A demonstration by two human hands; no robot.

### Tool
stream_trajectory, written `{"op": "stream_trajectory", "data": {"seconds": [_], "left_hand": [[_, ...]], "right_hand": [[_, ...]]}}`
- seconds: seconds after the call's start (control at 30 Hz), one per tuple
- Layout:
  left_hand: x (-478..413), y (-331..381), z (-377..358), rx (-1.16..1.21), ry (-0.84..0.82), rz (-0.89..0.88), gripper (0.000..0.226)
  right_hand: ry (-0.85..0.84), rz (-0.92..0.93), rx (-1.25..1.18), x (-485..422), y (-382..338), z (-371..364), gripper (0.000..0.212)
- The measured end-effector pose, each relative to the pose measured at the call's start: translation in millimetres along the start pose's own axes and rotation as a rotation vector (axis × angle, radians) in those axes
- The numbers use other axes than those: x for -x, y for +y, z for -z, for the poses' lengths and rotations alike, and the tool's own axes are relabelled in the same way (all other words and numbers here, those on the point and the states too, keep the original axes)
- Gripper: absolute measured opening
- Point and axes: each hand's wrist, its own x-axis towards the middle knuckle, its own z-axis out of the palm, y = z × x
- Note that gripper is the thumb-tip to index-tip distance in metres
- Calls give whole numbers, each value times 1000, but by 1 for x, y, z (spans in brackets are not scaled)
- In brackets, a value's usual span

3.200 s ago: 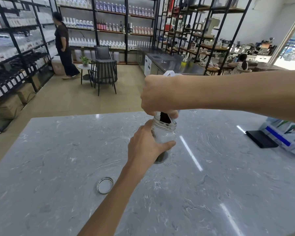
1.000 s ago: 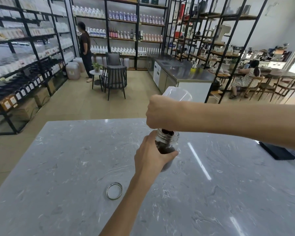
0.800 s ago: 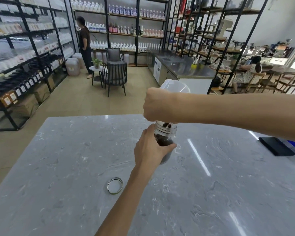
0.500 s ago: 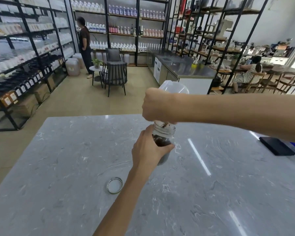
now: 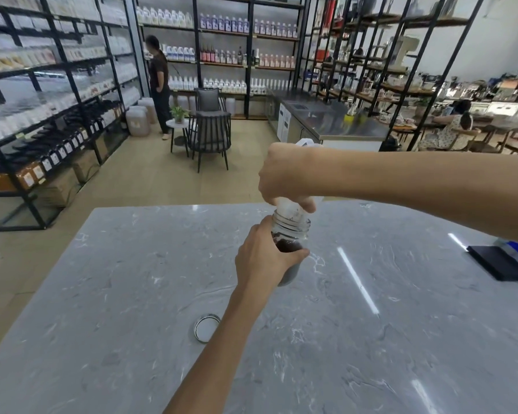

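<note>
Right now the grey marble desk [image 5: 401, 324] fills the lower half of the frame, and you work just above its far middle. Your right hand [image 5: 284, 177] comes in from the right edge at centre frame, its fingers clenched round an upturned clear plastic container [image 5: 290, 209] whose mouth points down into the glass jar [image 5: 292, 231]. Your left hand [image 5: 263, 261] rises from the bottom centre, with its fingers wrapped round the jar's body just below centre frame. The jar looks lifted and tilted a little, though I cannot tell whether its base touches the desk.

You seem to be at the tail of the pouring step. Dark grounds lie in the jar up to about its shoulder, and only a few specks show in the container's neck. Next, lift the container straight up and clear of the rim so nothing spills, and set the jar upright. Then reach for the round lid [image 5: 206, 327], which lies flat on the desk left of your left forearm, lower centre. A black pad [image 5: 500, 265] sits well apart at the right edge.
</note>
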Motion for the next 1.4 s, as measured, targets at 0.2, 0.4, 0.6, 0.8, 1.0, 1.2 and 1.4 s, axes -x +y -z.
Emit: {"op": "stream_trajectory", "data": {"seconds": [0.2, 0.4, 0.6, 0.8, 1.0, 1.2, 1.4], "left_hand": [[4, -3, -2, -19, 1, 4, 74], [4, -4, -3, -53, 0, 3, 77], [4, -5, -3, -99, -12, -2, 74], [5, -7, -4, -113, 1, 1, 74], [4, -9, -2, -129, 14, -6, 75], [5, -11, -2, -122, 28, -6, 77], [5, -13, -1, -127, 20, -6, 80]], "right_hand": [[-8, -10, 44, -4, -6, -6, 73], [-6, -54, 98, -11, -9, -16, 51], [-72, -108, 63, -9, -16, -21, 37], [-12, -111, 110, -12, -20, -20, 31], [-5, -107, 107, -9, -20, -17, 25], [38, -136, 102, -4, -22, -14, 14], [50, -188, 47, -6, -29, -12, 34]]}}
